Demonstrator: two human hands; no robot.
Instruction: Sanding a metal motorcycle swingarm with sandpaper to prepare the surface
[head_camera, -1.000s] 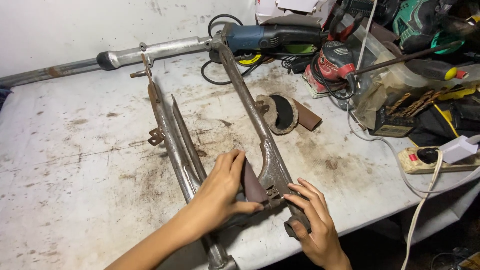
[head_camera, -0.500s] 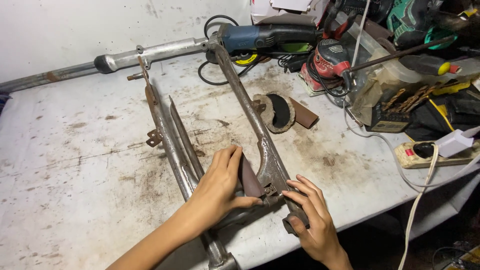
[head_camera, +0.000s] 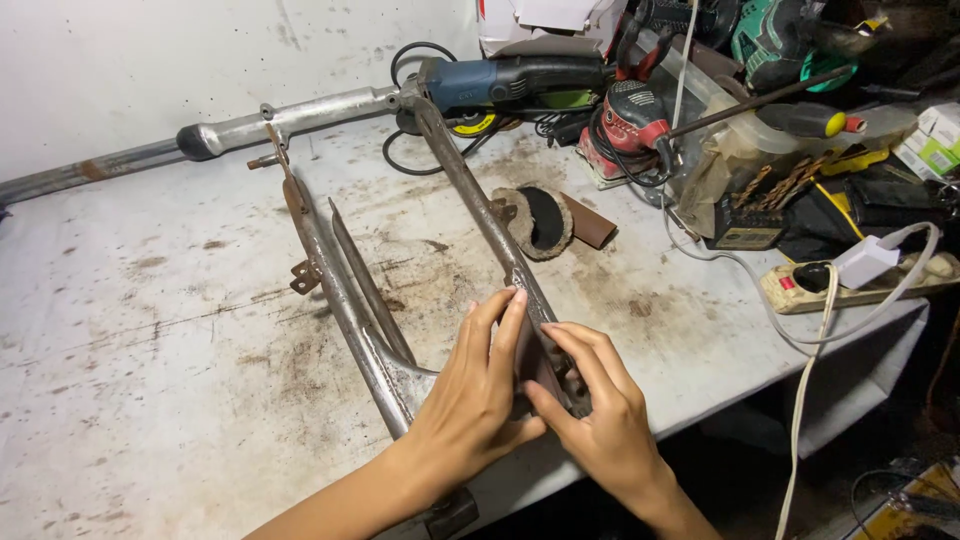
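A rusty grey metal frame (head_camera: 330, 270) of joined tubes lies on the stained white workbench (head_camera: 140, 330). At its near end, both my hands press a small dark brown sheet of sandpaper (head_camera: 535, 365) against the frame's right tube (head_camera: 470, 190). My left hand (head_camera: 475, 395) has its fingers flat along the sheet and tube. Meeting it from the right, my right hand (head_camera: 590, 415) pinches the sheet with thumb and fingers. Most of the sheet is hidden between the hands.
A round sanding pad (head_camera: 535, 222) and a brown scrap (head_camera: 590, 222) lie right of the tube. A blue angle grinder (head_camera: 500, 80), a red power tool (head_camera: 630, 115), screwdrivers and boxes crowd the back right. A power strip (head_camera: 840, 280) with white cables sits at the right edge.
Both hands have closed together over the sandpaper on the right tube. My right hand moved up from the frame's near end to meet the left.
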